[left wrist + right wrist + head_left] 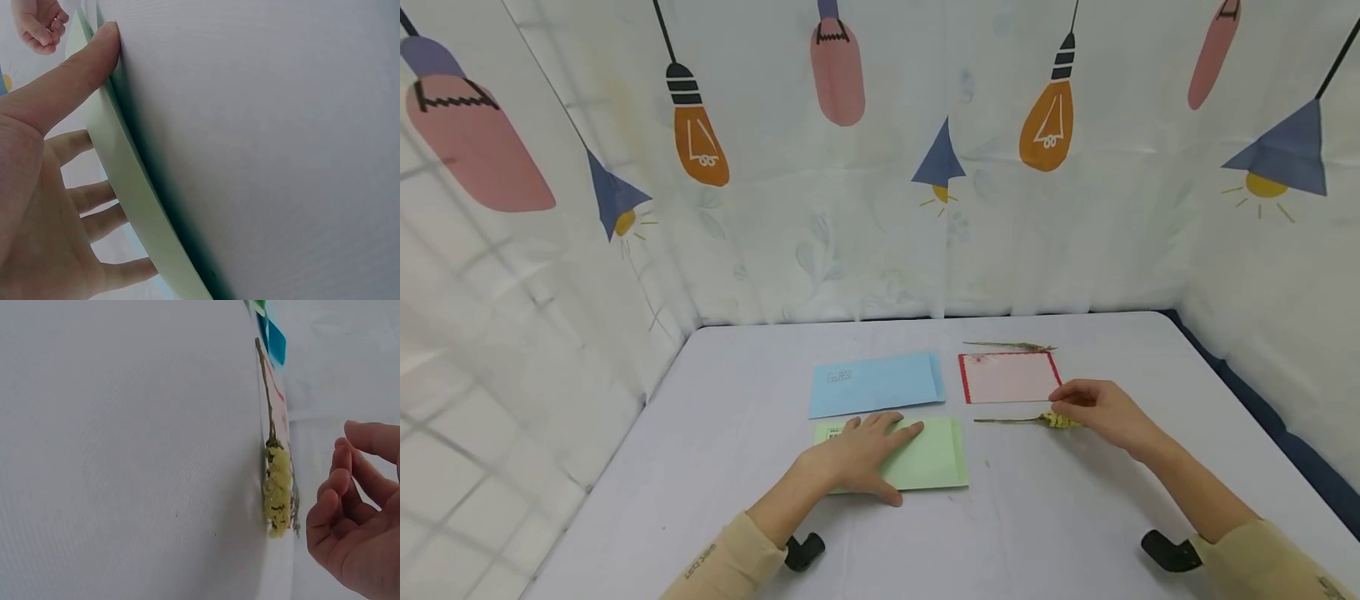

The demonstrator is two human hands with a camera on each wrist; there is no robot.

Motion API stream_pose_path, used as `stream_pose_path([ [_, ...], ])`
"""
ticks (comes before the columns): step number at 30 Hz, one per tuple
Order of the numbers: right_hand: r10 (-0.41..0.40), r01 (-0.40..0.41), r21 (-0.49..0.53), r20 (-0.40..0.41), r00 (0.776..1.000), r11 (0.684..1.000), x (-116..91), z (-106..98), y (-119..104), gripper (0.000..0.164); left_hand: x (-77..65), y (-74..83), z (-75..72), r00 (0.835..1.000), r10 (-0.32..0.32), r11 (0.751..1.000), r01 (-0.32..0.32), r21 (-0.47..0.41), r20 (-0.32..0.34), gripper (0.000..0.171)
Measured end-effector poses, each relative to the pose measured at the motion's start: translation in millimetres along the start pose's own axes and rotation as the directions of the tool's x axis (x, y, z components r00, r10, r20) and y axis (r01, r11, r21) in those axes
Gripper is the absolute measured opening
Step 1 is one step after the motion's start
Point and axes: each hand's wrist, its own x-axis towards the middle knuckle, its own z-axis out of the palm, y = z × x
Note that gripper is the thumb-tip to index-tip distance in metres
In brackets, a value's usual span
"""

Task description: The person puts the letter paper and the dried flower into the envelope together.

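My left hand (861, 457) rests on a light green envelope (936, 458), its fingers spread over the paper. In the left wrist view its thumb lies at the near edge of the green envelope (134, 169). My right hand (1105, 414) hovers above a dried yellow flower (1060, 419), close to the right corner of a pale pink card (1009, 379) with red side edges. The right wrist view shows that hand (356, 512) with loosely bent fingers and nothing between them, apart from the yellow flower (277, 490).
A light blue envelope (880, 386) lies behind the green one. Along the card's far edge is a thin dried sprig (1015, 345). All of it lies on a white-covered table (715, 400), with a lamp-patterned curtain (880, 233) behind.
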Motion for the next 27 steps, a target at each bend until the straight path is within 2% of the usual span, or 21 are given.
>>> stream_pose_path([
  [7, 0.002, -0.003, -0.082, -0.011, 1.0, 0.997, 0.3, -7.8, 11.0, 0.031, -0.3, -1.1, 1.6, 1.0, 0.002, 1.0, -0.002, -0.003, -0.004, 0.105],
  [15, 0.062, -0.062, -0.128, -0.002, 0.998, 0.99, 4.2, -13.2, 21.8, 0.037, -0.5, -1.5, 0.8, 1.0, 0.0, 1.0, 0.0, -0.001, -0.002, 0.105],
  [27, 0.086, -0.072, -0.191, 0.067, 0.994, 0.979, 12.0, -12.2, 27.7, 0.039, 0.3, -1.4, 0.1, 1.0, -0.001, 1.0, 0.001, 0.014, 0.008, 0.106],
])
